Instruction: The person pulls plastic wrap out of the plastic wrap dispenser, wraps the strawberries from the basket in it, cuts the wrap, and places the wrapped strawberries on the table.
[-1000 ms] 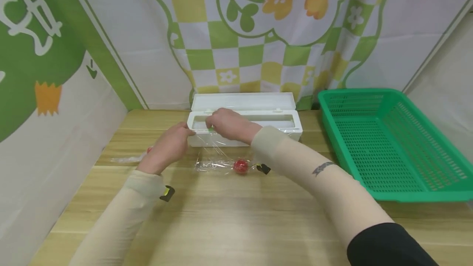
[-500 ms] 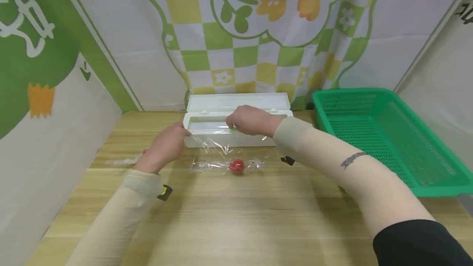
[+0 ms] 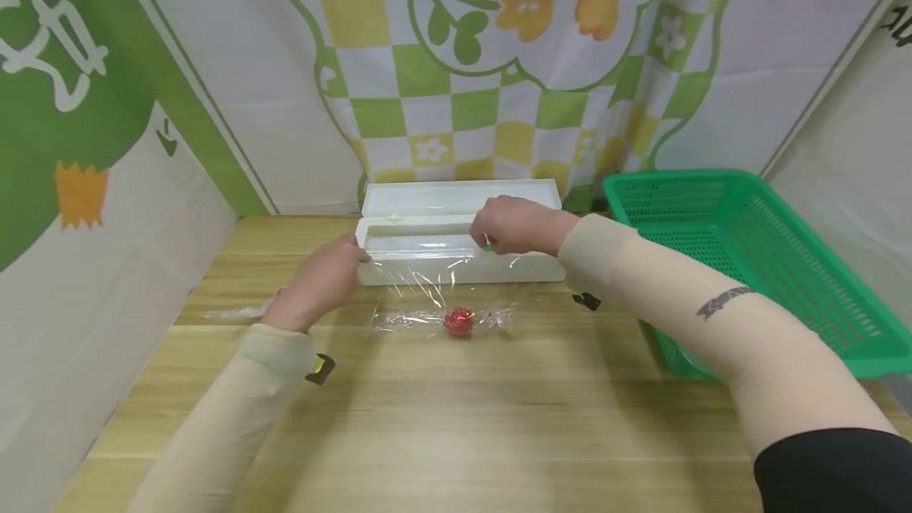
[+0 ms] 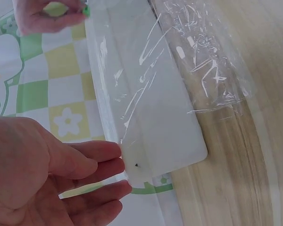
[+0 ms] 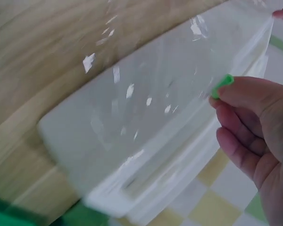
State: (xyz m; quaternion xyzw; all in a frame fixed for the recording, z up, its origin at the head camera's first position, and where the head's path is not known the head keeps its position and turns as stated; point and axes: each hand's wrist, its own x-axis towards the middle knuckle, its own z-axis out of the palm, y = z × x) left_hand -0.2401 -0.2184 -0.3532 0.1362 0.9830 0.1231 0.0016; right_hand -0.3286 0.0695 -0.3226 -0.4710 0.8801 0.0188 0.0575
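A white cling film dispenser (image 3: 456, 269) lies at the back of the table with its lid raised. My right hand (image 3: 523, 226) pinches a small green slide cutter (image 5: 222, 86) between thumb and forefinger, along the dispenser's front top edge, right of its middle. My left hand (image 3: 321, 279) touches the dispenser's left end; its fingers (image 4: 101, 150) lie nearly straight against the corner. Clear cling film (image 4: 210, 61) hangs over the front onto the table. A small round red thing (image 3: 458, 321) sits with the crumpled film in front of the dispenser.
A green plastic basket (image 3: 644, 275) stands on the right, partly behind my right forearm. Crumpled clear film (image 3: 238, 313) lies left of my left hand, with a bit of red beside it. A patterned curtain (image 3: 513, 113) hangs right behind the dispenser.
My right hand has slid rightward along the dispenser with the green cutter, from near the left end to past the middle. My left hand has stayed at the left end.
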